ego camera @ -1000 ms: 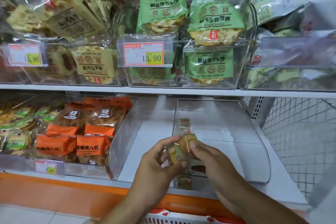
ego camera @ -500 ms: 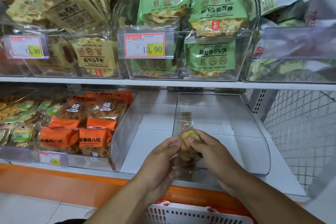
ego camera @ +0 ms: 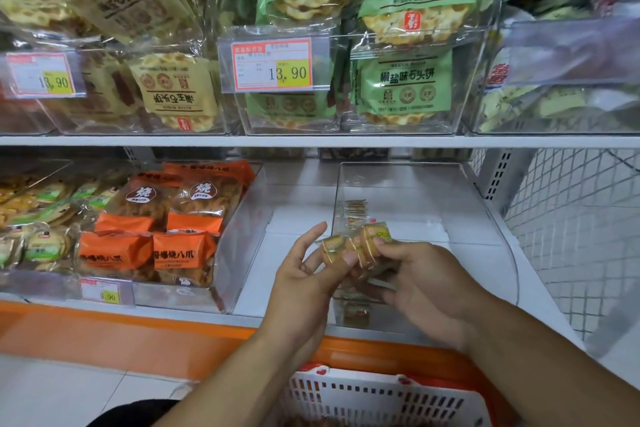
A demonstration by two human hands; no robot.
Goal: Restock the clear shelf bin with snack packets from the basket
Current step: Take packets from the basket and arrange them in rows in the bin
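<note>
Two hands work at the front of the clear shelf bin [ego camera: 426,204], which sits on the lower shelf [ego camera: 298,198]. The left hand [ego camera: 304,274] has its thumb pressed on one small snack packet [ego camera: 334,250], while its index finger points straight up and the other fingers lie loose. The right hand [ego camera: 412,274] pinches a second packet [ego camera: 375,241] between thumb and curled fingers; the two packets touch each other just between the hands, at the bin's front left corner. More wrappers may be bunched under the right hand, but the count there cannot be told.

Beyond the hands, against the bin's left wall, stands a short row of the same packets [ego camera: 355,213]; a further one [ego camera: 356,314] shows through the bin's front wall, below the hands.

Left of the left hand, a neighbouring bin holds four orange bags [ego camera: 152,229]. Above the hands, two price tags [ego camera: 272,64] read 13.90. Below the wrists is one white basket [ego camera: 374,395] with a red rim.

Half a second ago both hands pinched a single bundle close together; now the left index finger has lifted away and two packets show side by side. The basket also shows more fully at the bottom edge.
</note>
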